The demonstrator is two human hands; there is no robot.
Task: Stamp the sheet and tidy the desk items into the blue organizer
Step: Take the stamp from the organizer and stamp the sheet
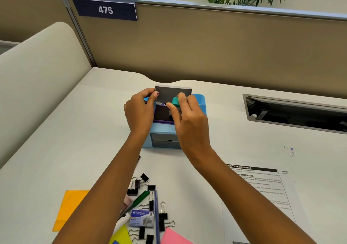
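Observation:
The blue organizer [162,129] stands mid-desk with two grey drawers in its front. On top of it sits an ink pad [161,113] with a purple rim; its grey lid [171,92] is raised upright. My left hand [139,110] pinches the lid's left edge. My right hand [189,120] holds a teal stamp [176,101] over the pad's right side; whether it touches the pad is hidden. The printed sheet [262,193] lies flat at the near right.
Near the front edge lie several black binder clips [143,179], a green pen [140,199], a staples box [142,218], a blue pen [157,215], and orange [71,208], yellow [121,235] and pink [174,237] notes. A cable slot [296,110] is sunk into the desk at right. A partition closes the back.

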